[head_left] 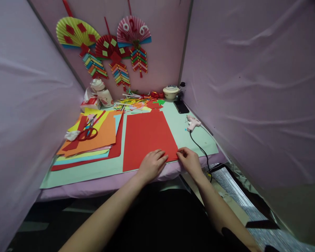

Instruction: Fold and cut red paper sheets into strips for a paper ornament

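Pale mat (170, 119), paper pile (105, 131), red sheet (148, 134) — two hands at the sheet's near edge.
From where I stand, the sheet stretches away beyond the grip, the pile to its left; the left hand (152, 163) rests atop, fingers loosely extended, while the right hand (189, 160) has its fingertips narrowed at the near right corner — pinching or not, I can't tell. Scissors (88, 133) lie on the pile; the glue gun (193, 123) sits beyond the right hand.
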### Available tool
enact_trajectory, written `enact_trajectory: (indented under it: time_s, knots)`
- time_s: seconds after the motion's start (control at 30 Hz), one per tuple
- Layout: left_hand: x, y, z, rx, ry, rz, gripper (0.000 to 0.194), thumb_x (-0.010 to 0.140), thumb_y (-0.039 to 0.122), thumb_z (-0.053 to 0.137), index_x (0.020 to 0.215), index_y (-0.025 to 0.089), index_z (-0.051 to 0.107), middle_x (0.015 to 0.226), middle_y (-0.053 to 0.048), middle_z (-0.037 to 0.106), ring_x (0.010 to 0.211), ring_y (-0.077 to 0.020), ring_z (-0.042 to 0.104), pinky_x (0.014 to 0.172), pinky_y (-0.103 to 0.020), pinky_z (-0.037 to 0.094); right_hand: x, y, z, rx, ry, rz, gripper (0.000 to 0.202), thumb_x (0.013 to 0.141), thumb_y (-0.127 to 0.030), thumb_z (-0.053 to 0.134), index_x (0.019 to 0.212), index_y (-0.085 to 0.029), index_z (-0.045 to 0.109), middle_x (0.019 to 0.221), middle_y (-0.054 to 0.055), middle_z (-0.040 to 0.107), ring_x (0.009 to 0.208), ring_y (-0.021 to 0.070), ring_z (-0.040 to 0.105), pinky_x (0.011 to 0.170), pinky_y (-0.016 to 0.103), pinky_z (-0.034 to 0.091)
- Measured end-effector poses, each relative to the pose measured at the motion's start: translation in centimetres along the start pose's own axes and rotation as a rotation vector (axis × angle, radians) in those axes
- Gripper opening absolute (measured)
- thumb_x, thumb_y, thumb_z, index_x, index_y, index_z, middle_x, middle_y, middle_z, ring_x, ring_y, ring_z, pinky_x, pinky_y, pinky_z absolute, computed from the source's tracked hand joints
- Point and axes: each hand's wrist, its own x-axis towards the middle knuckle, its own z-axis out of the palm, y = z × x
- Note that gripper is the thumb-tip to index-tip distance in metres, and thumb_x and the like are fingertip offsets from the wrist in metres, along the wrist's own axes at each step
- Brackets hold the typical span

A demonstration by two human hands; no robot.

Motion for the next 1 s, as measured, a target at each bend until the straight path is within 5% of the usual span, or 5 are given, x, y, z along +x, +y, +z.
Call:
enact_trajectory:
  time_s: [0.4, 0.6, 0.77, 0.87, 1.0]
  knots:
    - [0.4, 0.0, -0.2, 0.012, -0.021, 0.004, 0.028, 0.097, 0.028, 0.044, 0.114, 0.019, 0.064, 0.118, -0.012, 0.064, 0.111, -0.0256, 0.057, 0.089, -0.042, 0.049, 0.1, -0.1, -0.7, 0.031, -0.065, -0.044, 0.017, 0.082, -0.035, 0.059, 0.085, -0.021, 0.069, 0.082, 0.003, 0.073, 0.075, 0.0202, 0.065, 0.072, 0.031, 0.046]
    - [0.3, 0.0, 0.1, 0.019, -0.010, 0.013, 0.027, 0.097, 0.027, 0.045, 0.114, 0.018, 0.064, 0.118, -0.012, 0.064, 0.113, -0.0262, 0.056, 0.089, -0.042, 0.049, -0.2, 1.3, -2.5, 0.018, 0.046, -0.048, 0.026, 0.087, -0.042, 0.055, 0.090, -0.020, 0.069, 0.081, 0.004, 0.071, 0.072, 0.0195, 0.063, 0.068, 0.031, 0.047]
    - [0.2, -0.1, 0.2, 0.010, -0.006, 0.001, 0.027, 0.096, 0.028, 0.046, 0.115, 0.019, 0.064, 0.120, -0.013, 0.064, 0.114, -0.0264, 0.056, 0.090, -0.043, 0.049, -0.7, 2.4, -2.9, 0.013, -0.006, -0.354, 0.019, 0.086, -0.031, 0.060, 0.100, -0.021, 0.067, 0.102, 0.009, 0.068, 0.096, 0.0224, 0.062, 0.087, 0.037, 0.049]
    - [0.4, 0.0, -0.2, 0.010, -0.021, 0.008, 0.028, 0.096, 0.029, 0.046, 0.115, 0.019, 0.064, 0.119, -0.013, 0.064, 0.115, -0.0267, 0.056, 0.091, -0.044, 0.049, -0.7, 2.7, -2.8, -0.013, -0.102, -0.548, 0.034, 0.083, -0.022, 0.059, 0.117, -0.024, 0.061, 0.124, 0.010, 0.061, 0.118, 0.0241, 0.054, 0.101, 0.044, 0.044]
    - [0.6, 0.1, -0.5, 0.010, -0.029, 0.011, 0.029, 0.097, 0.029, 0.045, 0.115, 0.019, 0.064, 0.118, -0.013, 0.065, 0.114, -0.0264, 0.057, 0.091, -0.044, 0.050, -0.5, 2.9, -2.7, -0.056, -0.134, -0.613, 0.046, 0.082, -0.017, 0.057, 0.127, -0.025, 0.055, 0.131, 0.010, 0.057, 0.122, 0.0248, 0.052, 0.102, 0.048, 0.043]
